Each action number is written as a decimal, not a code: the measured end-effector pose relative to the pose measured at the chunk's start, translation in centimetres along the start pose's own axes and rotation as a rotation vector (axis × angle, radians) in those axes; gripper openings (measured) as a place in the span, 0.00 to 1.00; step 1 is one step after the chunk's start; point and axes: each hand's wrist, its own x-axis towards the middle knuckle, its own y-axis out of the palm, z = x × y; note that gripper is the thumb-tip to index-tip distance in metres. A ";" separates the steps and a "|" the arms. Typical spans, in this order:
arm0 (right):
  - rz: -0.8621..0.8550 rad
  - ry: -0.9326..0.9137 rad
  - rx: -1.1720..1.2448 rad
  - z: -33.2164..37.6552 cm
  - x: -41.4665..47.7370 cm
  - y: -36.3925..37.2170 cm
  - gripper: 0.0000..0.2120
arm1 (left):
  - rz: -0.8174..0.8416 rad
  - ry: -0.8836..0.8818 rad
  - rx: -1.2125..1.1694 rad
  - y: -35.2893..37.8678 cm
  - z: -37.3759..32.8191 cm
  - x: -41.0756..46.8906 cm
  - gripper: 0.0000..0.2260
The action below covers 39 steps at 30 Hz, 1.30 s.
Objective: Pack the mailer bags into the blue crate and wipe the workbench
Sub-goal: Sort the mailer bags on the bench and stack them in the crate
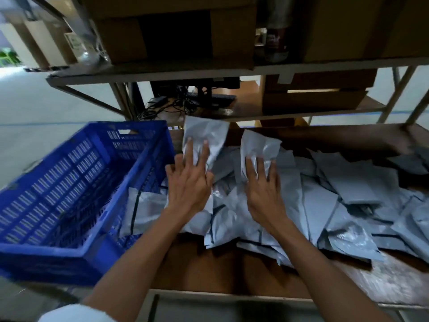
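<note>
Nearest us, a white sleeve [76,313] and two bare forearms reach out over the brown workbench [209,270]. Both hands are down on the pile of grey mailer bags [348,189], which sprawls from under the palms away to the right of the right hand. The left hand [188,184] has its fingers straight and spread, laid flat on one mailer bag [206,131] whose far end stands up just past the fingertips. The right hand [264,191] is the same, fingers straight and slightly fanned, resting on a second mailer bag [262,142] that rises beyond its fingertips. Whether either thumb is tucked under, I can't tell. Just beside the left hand, on its outer side, sits the blue crate [69,254]. One grey bag [144,210] shows inside it, against the wall nearest that hand. Farther out beyond both hands is a tangle of black cables [167,105], and above them a shelf [162,72] with cardboard cartons [176,31].
</note>
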 end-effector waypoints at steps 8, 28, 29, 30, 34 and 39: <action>-0.067 -0.609 0.246 14.0 11.1 -5.2 0.30 | -0.171 -0.445 0.206 -9.7 13.3 -0.4 0.28; 0.819 -1.134 -0.231 37.3 18.9 6.5 0.28 | 0.765 -0.963 0.181 -5.2 25.9 -5.0 0.25; 0.837 -1.155 -0.272 37.6 19.0 7.1 0.28 | 0.830 -0.961 0.158 -4.7 26.0 -4.8 0.23; 0.856 -1.174 -0.313 38.0 19.0 7.7 0.28 | 0.900 -0.965 0.127 -4.3 26.2 -4.5 0.22; 0.915 -1.270 -0.409 39.4 18.9 10.0 0.29 | 1.109 -0.946 0.063 -3.2 26.5 -3.4 0.23; 1.182 -1.241 -0.630 40.3 18.5 11.4 0.40 | 1.255 -1.048 0.028 -1.6 25.9 -4.4 0.32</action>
